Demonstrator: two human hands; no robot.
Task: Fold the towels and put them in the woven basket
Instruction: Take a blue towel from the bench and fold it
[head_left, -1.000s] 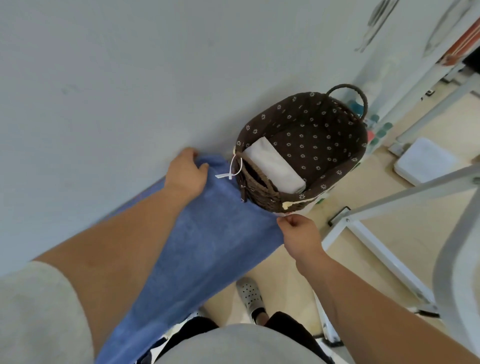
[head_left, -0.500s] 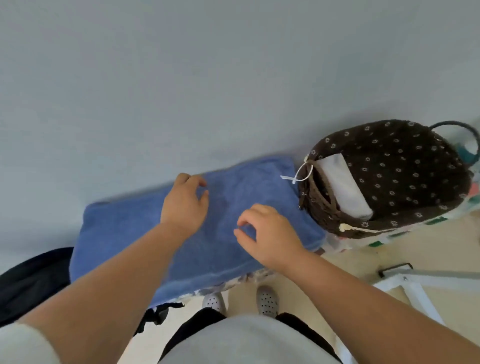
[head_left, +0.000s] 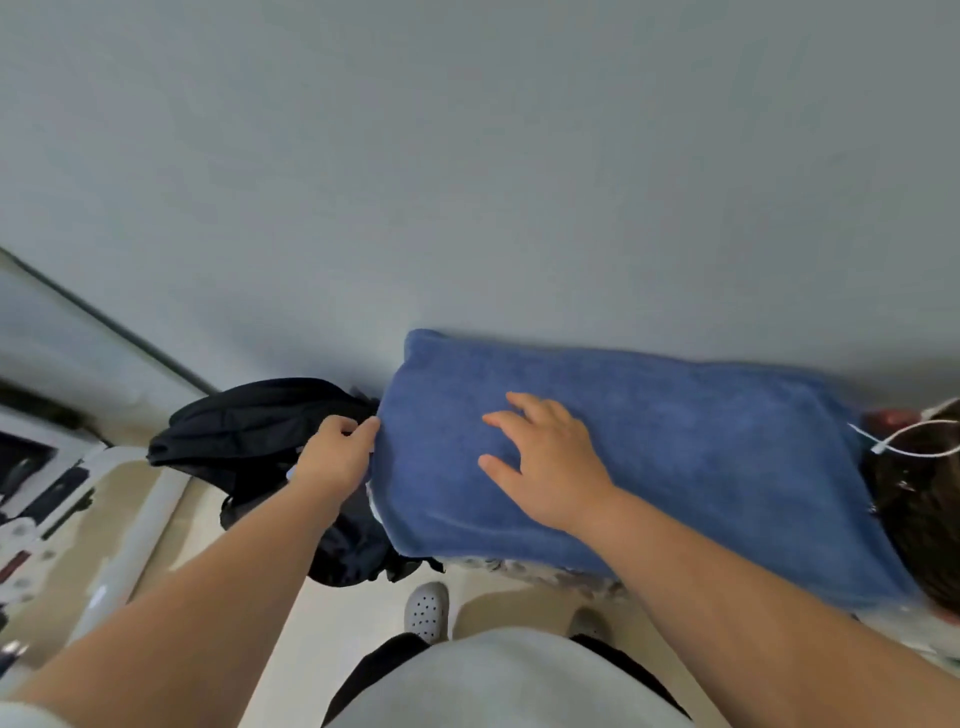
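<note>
we see a blue towel (head_left: 701, 467) lying flat along the wall, its right end just beside the dark brown woven basket (head_left: 922, 504).

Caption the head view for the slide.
Left hand grips one end of the blue towel; right hand rests open on top.

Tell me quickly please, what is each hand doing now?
Left hand: closed, gripping the left edge of the blue towel.
Right hand: open, fingers spread on the blue towel.

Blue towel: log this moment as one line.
blue towel: laid out, not yet in basket | left hand: grips its left edge | right hand: flat on top | woven basket: at its right end
</note>
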